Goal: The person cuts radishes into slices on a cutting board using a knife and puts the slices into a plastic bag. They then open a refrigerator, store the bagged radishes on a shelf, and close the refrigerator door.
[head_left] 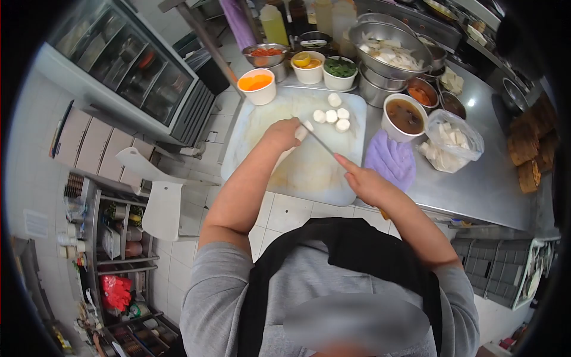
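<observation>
My left hand (286, 133) is closed on a long white piece of food (301, 131) over the white cutting board (315, 175). My right hand (364, 181) grips a knife (319, 140), its blade slanting up and left to the end of the white piece by my left fingertips. Several short, round white pieces (331, 116) lie on the board's upper right part. A lilac cloth (389, 160) rests beside the board's right edge. The far end of the white piece under my left hand is partly hidden by my forearm.
Behind the board stand tubs of orange sauce (256, 82), lemon (307, 67) and green leaves (340, 68). A metal colander (389, 50), a tub of brown liquid (404, 116) and a plastic bag of white pieces (450, 140) are at the right. A white chair (163, 205) stands left.
</observation>
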Tool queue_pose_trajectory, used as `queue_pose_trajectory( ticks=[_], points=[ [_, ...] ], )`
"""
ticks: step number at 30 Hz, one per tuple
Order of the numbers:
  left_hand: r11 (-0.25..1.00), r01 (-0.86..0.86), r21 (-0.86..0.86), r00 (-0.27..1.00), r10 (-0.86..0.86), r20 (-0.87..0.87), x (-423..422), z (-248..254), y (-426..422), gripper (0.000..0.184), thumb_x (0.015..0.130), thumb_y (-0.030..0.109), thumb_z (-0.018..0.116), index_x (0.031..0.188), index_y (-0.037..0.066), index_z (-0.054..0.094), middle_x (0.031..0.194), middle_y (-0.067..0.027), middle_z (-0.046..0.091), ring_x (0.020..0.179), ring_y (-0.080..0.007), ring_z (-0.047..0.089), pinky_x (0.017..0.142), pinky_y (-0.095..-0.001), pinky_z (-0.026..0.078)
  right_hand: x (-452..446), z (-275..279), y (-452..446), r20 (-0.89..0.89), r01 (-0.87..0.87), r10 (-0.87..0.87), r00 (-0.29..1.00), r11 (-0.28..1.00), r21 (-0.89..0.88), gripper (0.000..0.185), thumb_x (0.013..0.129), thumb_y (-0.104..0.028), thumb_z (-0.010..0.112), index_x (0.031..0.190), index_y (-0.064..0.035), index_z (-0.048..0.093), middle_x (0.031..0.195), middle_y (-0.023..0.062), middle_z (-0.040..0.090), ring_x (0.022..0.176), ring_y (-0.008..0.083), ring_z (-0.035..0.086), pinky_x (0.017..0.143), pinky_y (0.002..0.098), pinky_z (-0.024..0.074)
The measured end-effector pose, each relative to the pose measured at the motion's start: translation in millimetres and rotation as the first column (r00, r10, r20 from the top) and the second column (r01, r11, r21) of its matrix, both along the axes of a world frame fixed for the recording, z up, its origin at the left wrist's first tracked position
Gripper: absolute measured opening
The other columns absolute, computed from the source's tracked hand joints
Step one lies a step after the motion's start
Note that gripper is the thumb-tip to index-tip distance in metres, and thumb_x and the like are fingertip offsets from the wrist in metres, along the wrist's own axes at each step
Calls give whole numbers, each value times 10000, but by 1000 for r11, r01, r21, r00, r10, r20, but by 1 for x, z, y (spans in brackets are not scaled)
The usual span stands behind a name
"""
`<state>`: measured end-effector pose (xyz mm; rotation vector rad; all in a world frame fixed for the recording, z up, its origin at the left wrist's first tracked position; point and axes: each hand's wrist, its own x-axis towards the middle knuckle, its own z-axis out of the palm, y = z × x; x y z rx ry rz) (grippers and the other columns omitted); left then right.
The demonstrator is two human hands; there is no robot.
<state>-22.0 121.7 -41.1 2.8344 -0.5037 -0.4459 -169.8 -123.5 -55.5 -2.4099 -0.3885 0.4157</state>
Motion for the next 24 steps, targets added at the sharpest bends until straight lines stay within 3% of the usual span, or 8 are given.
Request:
queue_pose_trajectory(
  ticks=[2, 4, 5, 7, 11, 15, 19, 24],
  points=[
    [999, 18, -41, 1000, -17, 20, 0, -6, 3, 564, 698, 195, 776, 1201, 84, 546, 1106, -165, 646, 1039, -319, 613, 875, -397, 484, 15, -22, 6, 89, -16, 14, 996, 1000, 24, 551, 981, -225, 361, 1491, -334, 183, 760, 236, 607, 631, 358, 604, 649, 462, 507],
    [997, -1, -84, 1000, 3, 22, 2, -9, 3, 570, 687, 189, 780, 1197, 89, 549, 1105, -169, 648, 1034, -315, 618, 878, -390, 486, 16, 38, 11, -364, 97, -65, 929, 993, 71, 537, 989, -239, 348, 1491, -351, 196, 711, 154, 568, 538, 242, 565, 523, 393, 505],
    [996, -22, -84, 1000, 23, 3, 3, -9, 3, 573, 680, 187, 782, 1196, 92, 550, 1104, -170, 650, 1028, -313, 623, 878, -386, 487, 17, 38, 7, -359, 130, -99, 928, 990, 63, 537, 988, -239, 348, 1491, -351, 196, 711, 154, 568, 538, 242, 565, 523, 393, 505],
    [997, -42, -66, 999, 41, -15, 0, -3, -1, 568, 672, 187, 786, 1181, 75, 557, 1100, -173, 648, 1033, -323, 615, 882, -393, 485, 20, 29, -2, -515, 233, -64, 855, 934, 271, 518, 997, -266, 345, 1488, -372, 216, 679, 71, 485, 472, 145, 484, 434, 312, 458],
    [992, -80, -103, 997, 78, -19, 3, -9, 3, 544, 648, 207, 804, 1125, 51, 590, 1076, -177, 651, 1032, -333, 610, 882, -398, 484, 7, 16, -1, -562, 333, -51, 825, 848, 412, 505, 1001, -286, 352, 1483, -380, 234, 672, 35, 433, 440, 127, 440, 414, 289, 435],
    [997, -7, -83, 996, 14, 88, 0, -15, 10, 518, 677, 210, 792, 1121, 23, 602, 1065, -186, 658, 994, -325, 629, 874, -380, 490, -10, 18, 12, -472, 367, -139, 871, 822, 434, 521, 999, -245, 386, 1484, -368, 239, 651, 36, 430, 423, 117, 419, 390, 292, 422],
    [998, -58, -37, 997, 60, 46, -2, -6, 2, 523, 678, 218, 793, 1115, 4, 602, 1066, -190, 656, 998, -327, 627, 871, -378, 490, -17, 23, 10, -359, 320, -179, 916, 864, 389, 530, 994, -235, 406, 1486, -341, 242, 588, 41, 424, 453, 139, 453, 457, 315, 455],
    [997, -70, -18, 997, 70, 30, -5, -3, 2, 493, 657, 261, 813, 1040, 10, 631, 1052, -173, 655, 1012, -324, 615, 877, -397, 490, -22, 16, 5, -41, 104, -99, 994, 979, 173, 526, 984, -248, 417, 1480, -317, 255, 641, 234, 543, 595, 368, 582, 629, 448, 465]
  ],
)
